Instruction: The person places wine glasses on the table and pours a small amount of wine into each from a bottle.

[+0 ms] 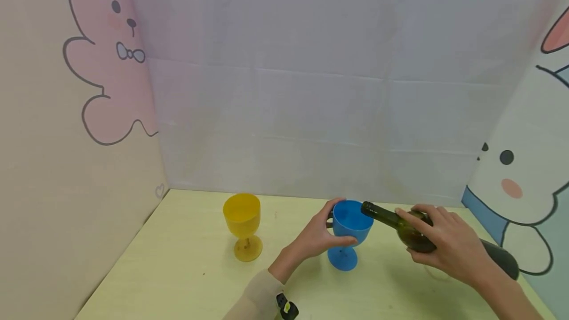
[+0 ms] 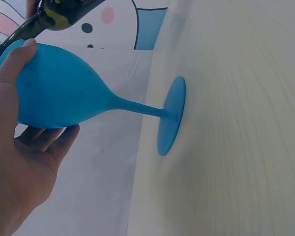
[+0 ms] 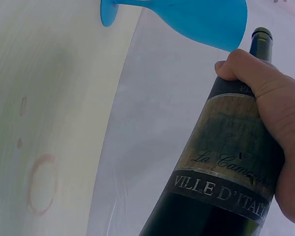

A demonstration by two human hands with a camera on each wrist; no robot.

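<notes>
My left hand (image 1: 317,236) grips the bowl of a blue goblet (image 1: 353,223), thumb on the near side and the other fingers round the far side. In the left wrist view the blue goblet (image 2: 59,88) shows its thin stem and round foot, close over the table. The right hand (image 1: 449,241) holds a dark green wine bottle (image 1: 413,233) round its body, tilted with the neck toward the goblet. Its mouth overlaps the goblet's right rim in the head view. A worn label (image 3: 226,142) covers the wine bottle in the right wrist view.
A yellow goblet (image 1: 242,216) stands upright on the pale wooden table (image 1: 178,260), left of the left hand. White sheeting (image 1: 289,88) rises behind the table's back edge, with cartoon-printed side walls at left and right. A reddish ring stain (image 3: 42,184) marks the tabletop.
</notes>
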